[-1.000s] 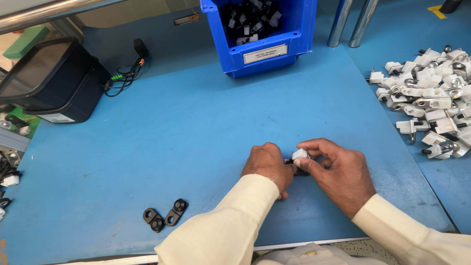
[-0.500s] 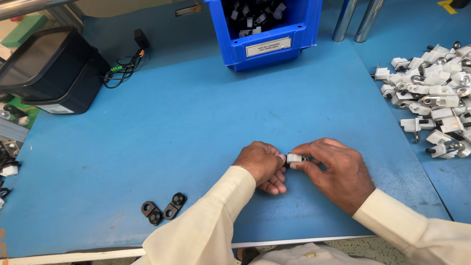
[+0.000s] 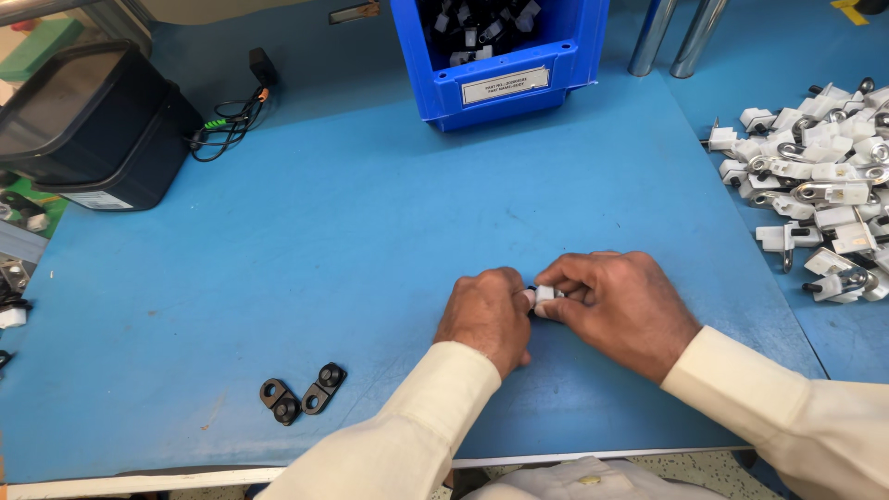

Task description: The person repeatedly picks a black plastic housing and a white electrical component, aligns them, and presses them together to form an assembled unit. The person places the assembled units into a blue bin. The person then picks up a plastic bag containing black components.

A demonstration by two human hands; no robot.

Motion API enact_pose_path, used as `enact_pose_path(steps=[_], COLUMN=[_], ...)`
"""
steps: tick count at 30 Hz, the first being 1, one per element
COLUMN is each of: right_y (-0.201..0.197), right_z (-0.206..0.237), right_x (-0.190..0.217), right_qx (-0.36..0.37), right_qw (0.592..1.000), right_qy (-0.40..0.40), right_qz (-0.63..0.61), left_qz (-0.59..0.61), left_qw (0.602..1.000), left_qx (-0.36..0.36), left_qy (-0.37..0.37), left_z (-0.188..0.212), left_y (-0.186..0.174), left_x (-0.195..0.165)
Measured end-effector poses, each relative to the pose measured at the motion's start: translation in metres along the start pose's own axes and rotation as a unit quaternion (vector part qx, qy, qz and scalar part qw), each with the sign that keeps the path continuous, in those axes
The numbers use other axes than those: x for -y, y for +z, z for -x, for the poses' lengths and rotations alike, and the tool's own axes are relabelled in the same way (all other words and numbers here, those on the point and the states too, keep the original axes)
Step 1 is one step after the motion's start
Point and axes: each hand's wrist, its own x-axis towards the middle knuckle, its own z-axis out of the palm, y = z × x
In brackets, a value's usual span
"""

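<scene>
Both hands meet over the blue work mat [image 3: 370, 278], and I take the blue parts bin [image 3: 500, 56] at the mat's far edge as the landmark. Straight toward the person from this bin, well apart from it, the left hand [image 3: 486, 319] and the right hand [image 3: 620, 310] hold one small white plastic part [image 3: 544, 294] between them. The fingertips of both hands are closed on it from the two sides. A dark bit shows at the top of the part, but the fingers hide most of it, so I cannot tell its full shape. The hands rest low on the mat, and I think this steadies them for fine work on such a small piece.

To the right of the bin, across the mat's edge, lies a pile of white clips with metal loops [image 3: 820, 185]. It is close to the right hand's side, probably so that it is easy to reach. Two black metal brackets [image 3: 301, 393] lie touching each other on the mat, toward the person and to the left of the bin, near the left sleeve [image 3: 407, 435] but untouched. Far to the left of the bin stands a black box with a tilted lid [image 3: 93, 130], and between it and the bin lies a small bundle of wires [image 3: 231, 116]. Two metal posts [image 3: 676, 32] rise just to the right of the bin.
</scene>
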Motion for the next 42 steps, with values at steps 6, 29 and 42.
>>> enact_pose_path(steps=[6, 29, 42], right_y=[-0.007, 0.004, -0.011], right_z=[-0.012, -0.023, -0.04], right_x=[-0.002, -0.015, -0.011], right_qx=[0.045, 0.047, 0.144], right_qw=[0.991, 0.992, 0.966], right_qy=[0.109, 0.058, 0.144], right_qz=[-0.064, -0.101, -0.159], left_qz=[0.223, 0.191, 0.229], left_qw=[0.972, 0.974, 0.966], left_qx=[0.039, -0.029, 0.027], left_qy=[-0.062, -0.116, -0.121], left_z=[0.013, 0.005, 0.009], left_y=[0.002, 0.004, 0.003], left_x=[0.001, -0.014, -0.017])
